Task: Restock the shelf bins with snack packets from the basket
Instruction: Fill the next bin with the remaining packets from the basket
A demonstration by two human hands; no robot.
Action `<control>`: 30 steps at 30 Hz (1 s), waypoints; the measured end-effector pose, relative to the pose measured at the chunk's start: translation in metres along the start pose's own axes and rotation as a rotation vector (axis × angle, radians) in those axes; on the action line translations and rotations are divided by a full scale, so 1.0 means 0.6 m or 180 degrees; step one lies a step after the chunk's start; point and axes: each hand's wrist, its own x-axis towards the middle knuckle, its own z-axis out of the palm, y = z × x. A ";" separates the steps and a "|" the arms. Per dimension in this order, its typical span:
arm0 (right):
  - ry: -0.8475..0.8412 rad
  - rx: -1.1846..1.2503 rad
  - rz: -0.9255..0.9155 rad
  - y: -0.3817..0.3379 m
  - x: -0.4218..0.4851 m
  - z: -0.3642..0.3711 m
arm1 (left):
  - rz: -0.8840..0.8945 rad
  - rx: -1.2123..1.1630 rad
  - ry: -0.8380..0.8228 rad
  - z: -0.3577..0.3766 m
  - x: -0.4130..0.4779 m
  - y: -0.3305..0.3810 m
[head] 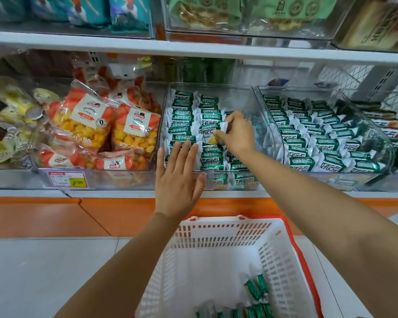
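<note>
A clear shelf bin [168, 106] in the middle holds rows of small green-and-white snack packets. My right hand [236, 131] pinches one green-and-white packet [210, 134] by its white end, over the rows in that bin. My left hand [177, 177] lies flat with straight fingers against the front-left packets of the same bin. Below me stands a white basket [216, 228] with a red rim; several green packets [255, 292] lie at its bottom.
A second clear bin [377, 131] to the right is packed with the same green packets. Left of the middle bin are orange-and-white crisp bags [85, 120] and a yellow price tag [77, 182]. An upper shelf board [193, 50] runs overhead. An orange plinth [55, 214] lies under the shelf.
</note>
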 end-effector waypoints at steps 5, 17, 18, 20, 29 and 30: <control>0.0136 0.0135 -0.0309 0.004 -0.025 -0.017 | -0.0053 0.0000 0.0281 0.003 -0.007 0.013; -0.0077 0.0814 -0.1239 0.042 -0.190 -0.072 | 0.1017 -0.0041 -0.0013 0.060 -0.100 0.066; -0.0054 0.0716 -0.1358 0.051 -0.209 -0.072 | 0.0950 -0.0061 -0.0216 0.071 -0.109 0.067; -0.0001 0.0513 -0.1604 0.067 -0.242 -0.068 | 0.0847 -0.0037 -0.0565 0.087 -0.127 0.070; -0.0971 0.0605 -0.0515 0.195 -0.352 -0.007 | 0.0315 0.0186 -0.1570 0.162 -0.186 0.085; -0.1137 0.0523 -0.0290 0.224 -0.364 0.009 | 0.0227 0.0145 -0.1594 0.170 -0.194 0.086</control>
